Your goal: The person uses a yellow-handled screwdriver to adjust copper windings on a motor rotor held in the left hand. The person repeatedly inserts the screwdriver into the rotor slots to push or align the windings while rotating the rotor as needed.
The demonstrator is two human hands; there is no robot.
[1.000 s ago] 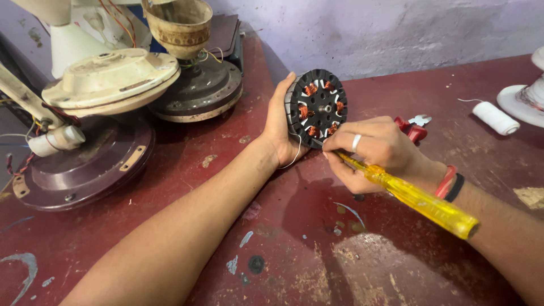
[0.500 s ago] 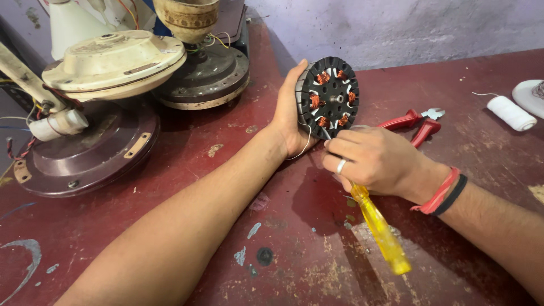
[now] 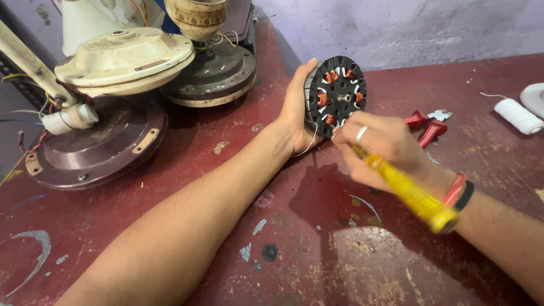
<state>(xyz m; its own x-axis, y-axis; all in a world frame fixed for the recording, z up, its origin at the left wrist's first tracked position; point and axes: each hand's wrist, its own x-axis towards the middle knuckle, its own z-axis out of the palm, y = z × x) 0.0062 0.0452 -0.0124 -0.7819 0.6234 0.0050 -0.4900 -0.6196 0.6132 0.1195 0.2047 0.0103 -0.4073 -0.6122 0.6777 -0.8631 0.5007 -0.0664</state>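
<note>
My left hand (image 3: 296,110) holds a round black fan stator (image 3: 335,95) upright on its edge, copper windings facing me. A thin white wire hangs from the stator under my palm. My right hand (image 3: 378,148), with a ring on one finger, grips a yellow-handled screwdriver (image 3: 411,192). Its tip end is hidden behind my fingers at the stator's lower edge. The handle points back toward my wrist, which wears red and black bands.
Red-handled pliers (image 3: 426,124) lie just right of the stator on the worn red table (image 3: 283,249). A white thread spool (image 3: 514,115) lies far right. Ceiling fan housings, one brown (image 3: 93,150), one cream (image 3: 122,59) and one grey (image 3: 212,76), crowd the back left.
My right hand has shifted, swinging the screwdriver handle from steeply downward to a flatter slant toward my wrist. The stator stays upright in my left hand.
</note>
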